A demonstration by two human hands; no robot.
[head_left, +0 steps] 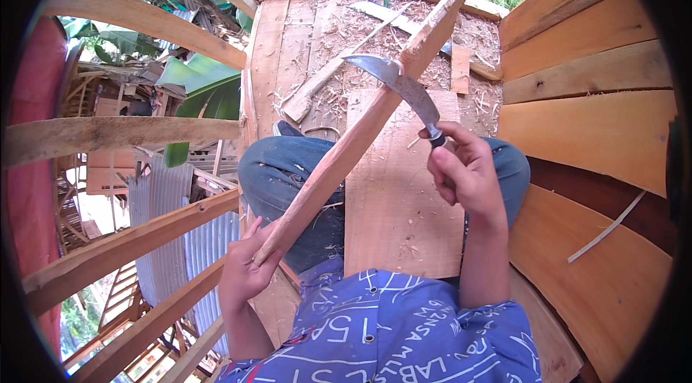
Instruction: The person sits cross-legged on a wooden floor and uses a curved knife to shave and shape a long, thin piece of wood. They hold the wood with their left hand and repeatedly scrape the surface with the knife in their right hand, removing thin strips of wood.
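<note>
My left hand point(249, 268) is closed around the lower end of a long wooden strip point(339, 159), which slants up and away to the right. In my right hand point(465, 170) is a curved knife point(419, 97), gripped by its dark handle. Its hooked blade lies across the upper part of the strip, pointing left, and a small curl of wood shows at the blade. A flat board point(404, 203) rests between my bent legs, under the strip. The palm side of my right hand is partly hidden.
Wood shavings point(331, 23) litter the plank floor ahead. On it lie a tapered wooden piece point(317, 87), a long metal blade point(386, 15) and a small wood block point(460, 69). Slatted rails point(122, 131) stand at left, a plank wall point(584, 120) at right.
</note>
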